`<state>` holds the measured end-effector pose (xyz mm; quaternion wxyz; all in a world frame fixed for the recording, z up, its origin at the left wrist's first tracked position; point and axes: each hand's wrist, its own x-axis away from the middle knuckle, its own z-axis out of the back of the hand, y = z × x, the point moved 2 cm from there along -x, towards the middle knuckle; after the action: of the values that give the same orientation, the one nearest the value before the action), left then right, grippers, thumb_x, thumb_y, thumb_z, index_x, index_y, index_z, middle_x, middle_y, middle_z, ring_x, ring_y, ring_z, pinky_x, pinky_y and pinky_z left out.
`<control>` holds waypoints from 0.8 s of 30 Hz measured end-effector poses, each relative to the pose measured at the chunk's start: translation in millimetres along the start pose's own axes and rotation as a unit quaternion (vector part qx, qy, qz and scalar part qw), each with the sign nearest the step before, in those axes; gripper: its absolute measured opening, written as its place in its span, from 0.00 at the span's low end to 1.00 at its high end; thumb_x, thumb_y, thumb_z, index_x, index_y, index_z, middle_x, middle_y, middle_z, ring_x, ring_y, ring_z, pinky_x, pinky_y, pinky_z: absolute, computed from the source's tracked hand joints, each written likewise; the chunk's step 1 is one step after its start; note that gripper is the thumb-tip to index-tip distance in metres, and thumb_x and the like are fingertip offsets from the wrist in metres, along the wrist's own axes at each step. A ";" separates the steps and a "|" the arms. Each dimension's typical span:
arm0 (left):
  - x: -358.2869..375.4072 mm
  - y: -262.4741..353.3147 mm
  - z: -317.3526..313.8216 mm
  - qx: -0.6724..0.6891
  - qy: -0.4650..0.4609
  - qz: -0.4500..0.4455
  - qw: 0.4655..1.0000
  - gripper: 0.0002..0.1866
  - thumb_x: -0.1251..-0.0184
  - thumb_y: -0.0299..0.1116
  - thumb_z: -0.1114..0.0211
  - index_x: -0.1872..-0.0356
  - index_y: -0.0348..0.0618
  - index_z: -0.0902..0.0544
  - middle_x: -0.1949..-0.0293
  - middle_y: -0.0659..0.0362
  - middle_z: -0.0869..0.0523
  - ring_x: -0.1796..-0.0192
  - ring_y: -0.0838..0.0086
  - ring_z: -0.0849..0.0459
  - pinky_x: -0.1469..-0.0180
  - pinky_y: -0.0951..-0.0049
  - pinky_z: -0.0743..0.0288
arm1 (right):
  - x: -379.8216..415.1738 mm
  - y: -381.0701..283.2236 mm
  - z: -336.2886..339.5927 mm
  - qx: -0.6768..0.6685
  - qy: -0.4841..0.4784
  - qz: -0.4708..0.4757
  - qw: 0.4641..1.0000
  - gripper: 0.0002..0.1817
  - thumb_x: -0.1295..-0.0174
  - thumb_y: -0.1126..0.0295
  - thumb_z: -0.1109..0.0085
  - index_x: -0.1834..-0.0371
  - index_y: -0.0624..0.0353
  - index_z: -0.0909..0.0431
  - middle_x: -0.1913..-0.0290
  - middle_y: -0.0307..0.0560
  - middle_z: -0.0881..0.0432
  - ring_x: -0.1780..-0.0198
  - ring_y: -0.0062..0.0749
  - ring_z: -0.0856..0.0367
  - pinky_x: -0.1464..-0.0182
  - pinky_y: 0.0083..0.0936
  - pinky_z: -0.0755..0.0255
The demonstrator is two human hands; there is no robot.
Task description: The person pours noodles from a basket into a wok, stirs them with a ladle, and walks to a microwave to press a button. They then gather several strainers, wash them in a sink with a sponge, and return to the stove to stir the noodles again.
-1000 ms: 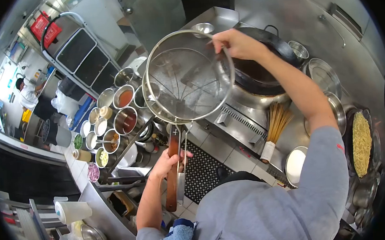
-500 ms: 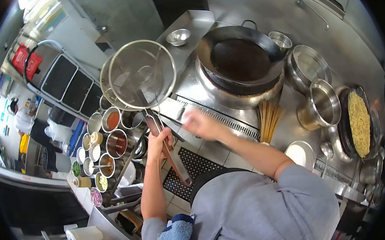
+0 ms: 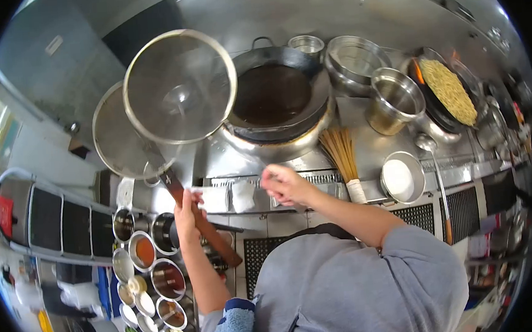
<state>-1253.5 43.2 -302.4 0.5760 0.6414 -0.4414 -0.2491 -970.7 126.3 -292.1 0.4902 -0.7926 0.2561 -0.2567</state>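
My left hand is closed around the long brown wooden handle of a mesh strainer. A second mesh strainer overlaps it from behind; whether both handles are in my grip is hidden. The round mesh heads stand up and away from me, left of a dark wok. Bare and loosely curled, my right hand hovers before the stove front, with a gap between thumb and fingers and nothing visible in it. Nearest to it is a bamboo wok brush with a pale wrapped end.
Noodles lie in a dark pan at the right. Metal pots and a bowl of white contents stand nearby. A ladle leans across the stove edge. Several sauce and ingredient containers are at lower left.
The view has turned right, so the wok and noodles sit further left. The strainers have shifted left with my left hand. My right hand's blur has cleared; the hand stays apart from the strainers.
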 end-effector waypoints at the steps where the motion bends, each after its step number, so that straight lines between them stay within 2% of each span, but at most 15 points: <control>1: -4.6 -11.4 10.0 -0.019 0.003 0.052 0.998 0.17 0.28 0.48 0.41 0.67 0.44 0.26 0.68 0.60 0.19 0.73 0.79 0.24 0.78 0.78 0.30 | 16.0 -13.2 9.7 -0.018 0.052 0.017 0.998 0.08 0.29 0.66 0.47 0.59 0.56 0.33 0.81 0.34 0.33 0.87 0.12 0.44 0.89 0.14 0.51; 3: -12.4 -41.6 22.6 -0.015 -0.016 0.081 0.996 0.17 0.28 0.48 0.42 0.71 0.47 0.28 0.71 0.60 0.19 0.75 0.78 0.24 0.79 0.79 0.31 | 50.6 -32.9 40.2 -0.086 0.147 0.082 0.982 0.11 0.26 0.59 0.51 0.56 0.55 0.32 0.82 0.36 0.35 0.88 0.14 0.46 0.90 0.16 0.51; 5: -32.5 -78.6 46.9 -0.046 -0.049 0.147 0.987 0.16 0.30 0.45 0.38 0.69 0.44 0.27 0.68 0.57 0.18 0.71 0.76 0.22 0.78 0.77 0.30 | 93.9 -53.3 81.3 -0.110 0.227 0.153 0.956 0.11 0.26 0.59 0.53 0.53 0.55 0.31 0.82 0.36 0.35 0.90 0.16 0.46 0.90 0.17 0.51; 7: -43.9 -102.6 55.8 -0.008 -0.089 0.221 0.971 0.18 0.31 0.47 0.37 0.71 0.44 0.28 0.69 0.58 0.19 0.73 0.76 0.24 0.75 0.79 0.29 | 145.3 -71.6 111.6 -0.092 0.390 0.144 0.905 0.09 0.25 0.62 0.55 0.53 0.55 0.30 0.81 0.34 0.35 0.89 0.16 0.45 0.90 0.17 0.51; 8: -49.5 -112.8 54.1 0.019 -0.092 0.251 0.963 0.19 0.32 0.48 0.36 0.71 0.44 0.28 0.70 0.58 0.19 0.74 0.76 0.25 0.75 0.79 0.29 | 169.2 -74.4 132.1 -0.109 0.408 0.159 0.892 0.08 0.25 0.64 0.56 0.53 0.54 0.30 0.80 0.33 0.35 0.88 0.16 0.44 0.90 0.18 0.50; 11: -56.6 -125.6 53.4 0.016 -0.110 0.304 0.946 0.19 0.33 0.49 0.35 0.71 0.45 0.28 0.70 0.58 0.20 0.75 0.76 0.25 0.73 0.80 0.29 | 215.6 -79.2 159.8 -0.019 0.500 0.141 0.854 0.06 0.27 0.67 0.54 0.55 0.58 0.32 0.78 0.33 0.35 0.88 0.14 0.45 0.91 0.17 0.52; 12: -62.4 -128.7 56.6 0.009 -0.137 0.326 0.935 0.18 0.33 0.48 0.34 0.71 0.46 0.28 0.70 0.57 0.19 0.75 0.76 0.24 0.73 0.79 0.28 | 219.2 -83.8 159.4 0.014 0.507 0.111 0.855 0.09 0.28 0.67 0.52 0.50 0.59 0.33 0.77 0.35 0.34 0.88 0.15 0.45 0.91 0.18 0.52; 14: -69.5 -130.3 57.0 -0.066 -0.130 0.336 0.930 0.18 0.33 0.49 0.34 0.71 0.46 0.27 0.71 0.55 0.18 0.75 0.75 0.23 0.73 0.78 0.27 | 212.0 -106.9 150.6 0.032 0.441 0.129 0.888 0.13 0.28 0.68 0.52 0.44 0.60 0.34 0.75 0.37 0.32 0.88 0.16 0.45 0.90 0.18 0.50; 16: -72.2 -126.4 58.1 -0.082 -0.111 0.351 0.926 0.20 0.33 0.49 0.35 0.73 0.43 0.26 0.72 0.54 0.18 0.75 0.74 0.22 0.72 0.76 0.25 | 186.6 -133.0 141.0 0.004 0.424 0.168 0.890 0.18 0.29 0.69 0.51 0.39 0.61 0.37 0.74 0.39 0.30 0.86 0.16 0.44 0.88 0.18 0.49; 17: -70.1 -126.2 61.3 -0.088 -0.118 0.355 0.923 0.20 0.33 0.49 0.35 0.72 0.42 0.26 0.72 0.54 0.18 0.76 0.74 0.22 0.72 0.76 0.25 | 176.3 -127.0 153.1 0.083 0.432 0.129 0.889 0.18 0.29 0.71 0.52 0.39 0.61 0.36 0.72 0.38 0.29 0.85 0.16 0.44 0.86 0.18 0.48; 19: -72.5 -117.6 67.3 -0.098 -0.165 0.321 0.928 0.20 0.33 0.48 0.35 0.68 0.37 0.23 0.73 0.53 0.18 0.75 0.71 0.20 0.70 0.72 0.23 | 165.8 -117.0 164.3 0.136 0.382 0.042 0.913 0.17 0.29 0.71 0.52 0.39 0.61 0.36 0.71 0.38 0.28 0.85 0.17 0.43 0.86 0.19 0.47; 20: -70.4 -117.1 71.1 -0.148 -0.143 0.309 0.928 0.22 0.34 0.49 0.34 0.66 0.35 0.22 0.73 0.53 0.18 0.74 0.70 0.19 0.68 0.71 0.23 | 161.0 -116.2 168.5 0.167 0.356 -0.003 0.919 0.17 0.29 0.71 0.53 0.39 0.61 0.36 0.71 0.38 0.28 0.85 0.17 0.42 0.86 0.19 0.46; 22: -43.5 -105.2 69.9 -0.244 -0.095 0.296 0.919 0.25 0.36 0.50 0.33 0.63 0.31 0.21 0.73 0.52 0.17 0.73 0.68 0.17 0.65 0.69 0.21 | 141.2 -119.2 175.4 0.217 0.376 -0.007 0.901 0.15 0.28 0.71 0.54 0.41 0.62 0.35 0.73 0.40 0.27 0.85 0.19 0.37 0.86 0.21 0.43; 23: -32.6 -97.1 69.6 -0.428 -0.090 0.164 0.884 0.29 0.44 0.50 0.28 0.61 0.27 0.21 0.74 0.50 0.17 0.68 0.59 0.14 0.58 0.65 0.20 | 127.6 -119.3 186.8 0.262 0.383 -0.004 0.886 0.15 0.28 0.71 0.54 0.41 0.63 0.35 0.74 0.40 0.27 0.85 0.20 0.35 0.86 0.22 0.43; 24: -22.9 -103.9 77.2 -0.557 -0.079 0.053 0.825 0.32 0.51 0.48 0.24 0.57 0.27 0.24 0.66 0.44 0.17 0.63 0.50 0.14 0.55 0.59 0.20 | 114.4 -125.4 193.6 0.307 0.388 0.002 0.869 0.15 0.28 0.71 0.54 0.41 0.63 0.35 0.74 0.41 0.27 0.85 0.20 0.34 0.86 0.22 0.42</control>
<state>-1299.6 17.1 -422.7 0.8107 0.1653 -0.3046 -0.4718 -739.6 224.8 -235.4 0.5704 -0.4386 0.3357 -0.6079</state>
